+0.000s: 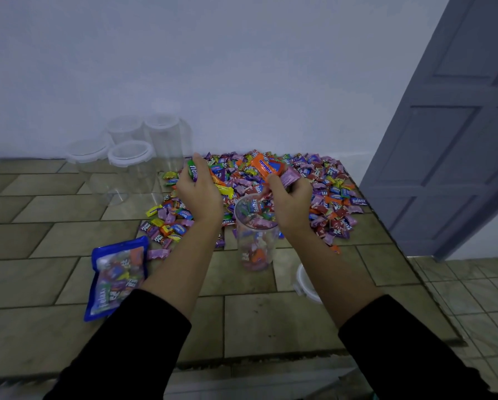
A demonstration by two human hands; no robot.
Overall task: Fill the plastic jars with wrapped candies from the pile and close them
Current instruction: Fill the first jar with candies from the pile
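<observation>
A clear plastic jar stands open on the tiled counter, partly filled with wrapped candies. Behind it spreads a wide pile of wrapped candies. My left hand holds a handful of candies above the pile, just left of the jar's mouth, with a green and purple wrapper showing at the fingertips. Over the jar's right rim, my right hand grips another handful, with an orange Mentos pack and pink wrappers sticking up. A white lid lies right of the jar.
Several empty lidded clear jars stand at the back left by the wall. A blue bag of candies lies at front left. The counter ends at the right, near a grey door.
</observation>
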